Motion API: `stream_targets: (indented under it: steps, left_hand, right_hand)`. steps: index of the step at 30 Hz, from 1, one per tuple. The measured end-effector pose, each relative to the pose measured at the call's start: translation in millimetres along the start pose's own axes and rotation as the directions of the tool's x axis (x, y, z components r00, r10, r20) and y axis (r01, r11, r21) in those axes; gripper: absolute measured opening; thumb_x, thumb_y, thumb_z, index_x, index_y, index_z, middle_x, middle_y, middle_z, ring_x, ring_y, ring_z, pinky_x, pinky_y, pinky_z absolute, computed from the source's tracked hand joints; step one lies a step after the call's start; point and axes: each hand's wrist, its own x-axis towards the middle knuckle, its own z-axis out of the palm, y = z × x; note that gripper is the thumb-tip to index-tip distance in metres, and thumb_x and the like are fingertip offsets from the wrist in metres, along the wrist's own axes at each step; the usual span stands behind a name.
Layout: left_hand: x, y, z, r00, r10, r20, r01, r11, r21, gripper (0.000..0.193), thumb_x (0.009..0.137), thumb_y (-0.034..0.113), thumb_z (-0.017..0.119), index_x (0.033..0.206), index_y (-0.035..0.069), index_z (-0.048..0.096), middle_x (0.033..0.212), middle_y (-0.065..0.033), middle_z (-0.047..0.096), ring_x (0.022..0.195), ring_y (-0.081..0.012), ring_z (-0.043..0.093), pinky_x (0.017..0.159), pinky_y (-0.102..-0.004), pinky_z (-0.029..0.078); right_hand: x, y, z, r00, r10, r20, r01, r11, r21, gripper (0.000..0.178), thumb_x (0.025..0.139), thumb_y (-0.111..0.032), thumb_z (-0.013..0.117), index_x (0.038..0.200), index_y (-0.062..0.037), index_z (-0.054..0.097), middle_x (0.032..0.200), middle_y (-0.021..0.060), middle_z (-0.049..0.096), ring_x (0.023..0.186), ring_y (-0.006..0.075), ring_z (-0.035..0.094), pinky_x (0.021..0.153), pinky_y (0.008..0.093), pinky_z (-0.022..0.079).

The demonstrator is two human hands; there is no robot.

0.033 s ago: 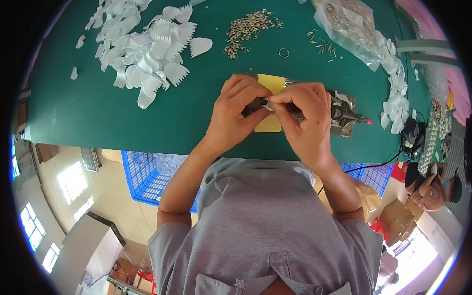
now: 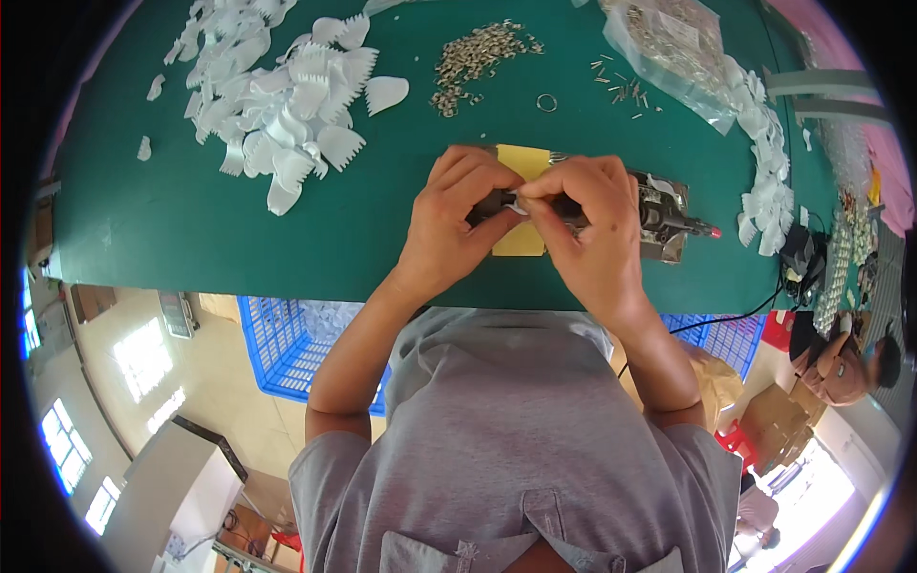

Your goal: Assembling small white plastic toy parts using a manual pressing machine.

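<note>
Both hands meet over a dark metal fixture (image 2: pixel 661 215), which ends at the right in a red-tipped rod. My left hand (image 2: pixel 447 218) is closed, with thumb and fingers pinching a small white piece (image 2: pixel 519 204). From the other side my right hand (image 2: pixel 599 212) pinches at the same piece with thumb and forefinger. Most of the piece is hidden by the fingertips, so its shape does not show. A yellow sheet (image 2: pixel 521 161) lies beneath the hands, across the fixture. The middle of the fixture is covered by my right hand.
White toothed plastic pieces (image 2: pixel 310 95) lie heaped at the far left, more (image 2: pixel 767 191) along the right. Small metal clips (image 2: pixel 478 59), a ring (image 2: pixel 546 102), short pins (image 2: pixel 626 93) and a clear bag (image 2: pixel 669 43) lie behind. Below the green table (image 2: pixel 191 239) stands a blue basket (image 2: pixel 287 379).
The whole view has shifted very slightly. Both hands keep the same pinch on the small white piece over the fixture.
</note>
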Motion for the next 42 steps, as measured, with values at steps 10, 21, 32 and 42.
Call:
stream_targets:
  steps: [10, 21, 32, 42]
  left_hand:
    - [0.9, -7.7, 1.4, 0.995, -0.099, 0.019, 0.101, 0.984, -0.146, 0.026, 0.073, 0.001, 0.088, 0.093, 0.004, 0.073, 0.088, -0.0051, 0.066, 0.084, -0.0227, 0.063, 0.07, -0.0353, 0.052]
    - [2.2, -5.7, 0.4, 0.999, -0.049, 0.023, 0.05, 0.998, -0.046, 0.028, 0.074, 0.003, 0.091, 0.096, 0.004, 0.074, 0.094, -0.0055, 0.068, 0.084, -0.0188, 0.064, 0.071, -0.0315, 0.053]
    - [-1.0, -5.9, 3.7, 0.996, -0.089, -0.02, 0.087, 0.991, -0.101, 0.027, 0.073, 0.005, 0.091, 0.093, 0.007, 0.073, 0.09, -0.0057, 0.07, 0.089, -0.0237, 0.065, 0.077, -0.0355, 0.053]
    - [-6.8, -1.6, 7.5, 0.994, -0.055, -0.093, 0.049, 0.997, -0.064, 0.03, 0.073, 0.002, 0.09, 0.097, 0.007, 0.072, 0.093, -0.0043, 0.071, 0.086, -0.0243, 0.065, 0.075, -0.0352, 0.054]
  right_hand:
    - [6.5, 0.9, -7.0, 0.972, 0.172, 0.159, -0.19, 0.976, 0.106, 0.013, 0.082, -0.006, 0.079, 0.089, -0.0126, 0.07, 0.079, -0.0013, 0.07, 0.084, 0.023, 0.061, 0.081, 0.0391, 0.046]
    - [7.5, 8.3, -12.9, 0.983, 0.095, 0.158, -0.113, 0.988, 0.105, 0.007, 0.087, -0.004, 0.074, 0.094, -0.0062, 0.072, 0.088, 0.0064, 0.07, 0.087, 0.0293, 0.064, 0.08, 0.0401, 0.051]
    - [16.6, 8.1, -16.4, 0.954, 0.17, 0.248, -0.221, 0.956, 0.193, 0.005, 0.087, -0.008, 0.076, 0.09, -0.0067, 0.073, 0.084, 0.0052, 0.071, 0.085, 0.0268, 0.063, 0.081, 0.0397, 0.051]
    - [22.7, 22.1, -18.3, 0.946, -0.061, 0.318, 0.016, 0.99, 0.14, 0.009, 0.089, 0.001, 0.073, 0.095, -0.0011, 0.067, 0.089, 0.0083, 0.067, 0.086, 0.027, 0.061, 0.075, 0.0391, 0.05]
